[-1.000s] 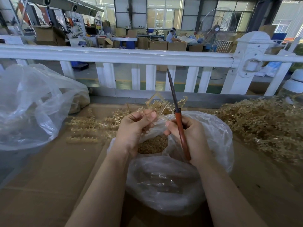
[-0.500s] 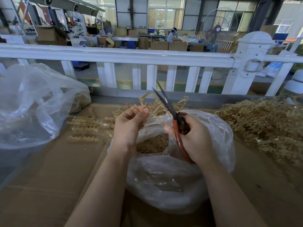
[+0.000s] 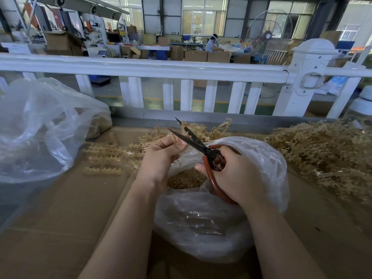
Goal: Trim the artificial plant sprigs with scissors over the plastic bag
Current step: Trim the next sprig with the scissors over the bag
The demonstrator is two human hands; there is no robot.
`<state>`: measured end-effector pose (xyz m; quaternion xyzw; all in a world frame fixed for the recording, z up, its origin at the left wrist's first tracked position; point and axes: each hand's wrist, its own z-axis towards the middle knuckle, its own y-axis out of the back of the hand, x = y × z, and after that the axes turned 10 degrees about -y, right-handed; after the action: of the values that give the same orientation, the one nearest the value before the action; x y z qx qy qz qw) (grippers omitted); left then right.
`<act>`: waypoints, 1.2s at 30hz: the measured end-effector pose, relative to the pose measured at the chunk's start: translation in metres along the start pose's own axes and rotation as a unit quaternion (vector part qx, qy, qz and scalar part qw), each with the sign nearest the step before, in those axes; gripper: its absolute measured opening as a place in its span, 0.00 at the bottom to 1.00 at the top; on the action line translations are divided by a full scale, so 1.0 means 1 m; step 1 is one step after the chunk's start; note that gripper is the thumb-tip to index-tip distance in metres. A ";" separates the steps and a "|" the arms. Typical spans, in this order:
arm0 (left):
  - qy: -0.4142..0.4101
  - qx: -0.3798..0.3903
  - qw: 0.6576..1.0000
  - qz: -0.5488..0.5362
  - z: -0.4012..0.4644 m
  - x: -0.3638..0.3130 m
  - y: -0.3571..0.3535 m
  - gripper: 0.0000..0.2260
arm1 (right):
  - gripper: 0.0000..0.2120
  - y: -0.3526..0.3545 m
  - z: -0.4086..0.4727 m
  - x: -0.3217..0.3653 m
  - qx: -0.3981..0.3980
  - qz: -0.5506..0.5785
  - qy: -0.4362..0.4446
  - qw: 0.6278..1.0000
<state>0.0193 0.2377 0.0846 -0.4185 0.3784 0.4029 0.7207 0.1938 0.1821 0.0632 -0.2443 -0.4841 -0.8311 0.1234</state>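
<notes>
My left hand (image 3: 161, 158) pinches a tan plastic plant sprig (image 3: 201, 129) above the clear plastic bag (image 3: 267, 168). My right hand (image 3: 235, 176) grips red-handled scissors (image 3: 201, 147), fingers through the loops. The dark blades are spread and point up to the left, with their tips by the sprig just above my left fingertips. The bag's mouth gapes under both hands and shows a heap of small tan cuttings (image 3: 187, 179) inside.
A big heap of tan sprigs (image 3: 322, 154) lies at the right. Flat sprig pieces (image 3: 104, 156) lie left of the bag on the cardboard-covered table (image 3: 60, 218). A large clear bag (image 3: 40, 127) sits far left. A white railing (image 3: 141, 69) runs behind.
The scissors swung from upright and closed down to the left and the blades spread. My left hand rose a little with the sprig, close to the blades.
</notes>
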 end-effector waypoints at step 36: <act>0.060 0.024 0.995 -0.071 0.002 0.003 0.003 0.03 | 0.34 0.000 -0.001 0.011 -0.035 0.027 -0.006 0.999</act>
<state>0.0181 0.2416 0.0823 -0.4504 0.3997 0.3156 0.7333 0.1841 0.1815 0.0681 -0.2663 -0.4486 -0.8424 0.1348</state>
